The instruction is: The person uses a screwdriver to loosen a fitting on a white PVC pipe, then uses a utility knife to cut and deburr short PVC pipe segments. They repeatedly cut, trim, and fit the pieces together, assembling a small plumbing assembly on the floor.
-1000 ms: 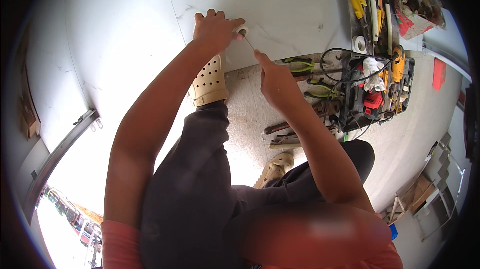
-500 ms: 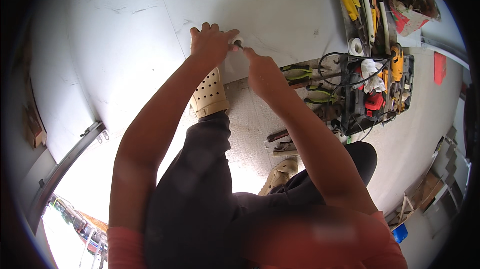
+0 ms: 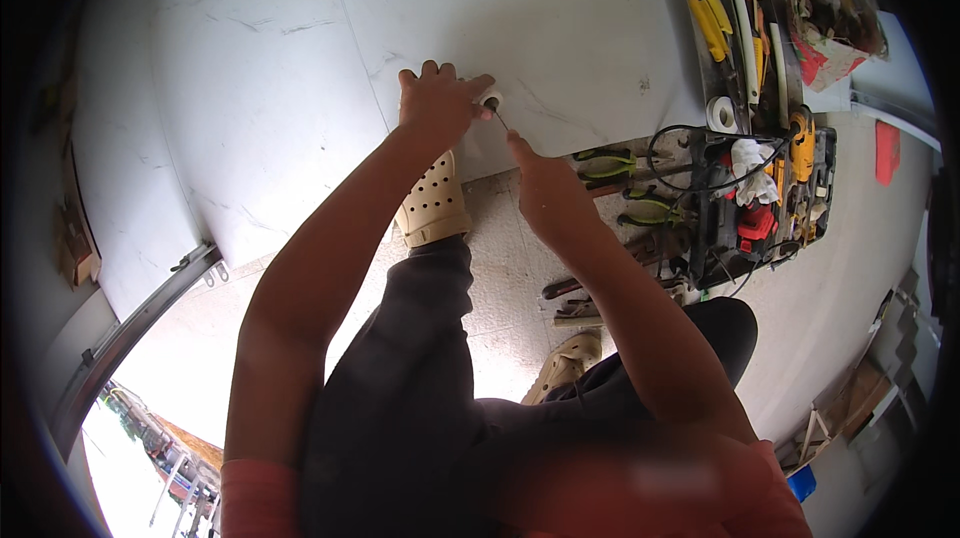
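Note:
My left hand (image 3: 437, 110) presses on the pale slab, its thumb and forefinger closed on a small white ring-shaped piece (image 3: 492, 96) with a dark hollow. My right hand (image 3: 548, 188) is closed, forefinger stretched along a thin-shafted tool (image 3: 503, 122) whose tip reaches the ring. The grip hides its handle, so its exact kind cannot be told. Beneath both hands lies the white marble-patterned slab (image 3: 270, 88). My foot in a beige clog (image 3: 435, 203) is at the slab's edge, below my left hand.
Right of my right hand lie green-handled pliers (image 3: 603, 166) and a black tool case (image 3: 715, 228) with a yellow power tool (image 3: 802, 143). Beyond are a tray with yellow cutters (image 3: 708, 23), a white tape roll (image 3: 720, 115) and a red-and-white bag (image 3: 830, 33). A metal rail (image 3: 140, 333) runs at left.
The view has shifted slightly. My right hand has drawn back a little from the ring, and more of the thin shaft shows. My left hand keeps its place on the ring.

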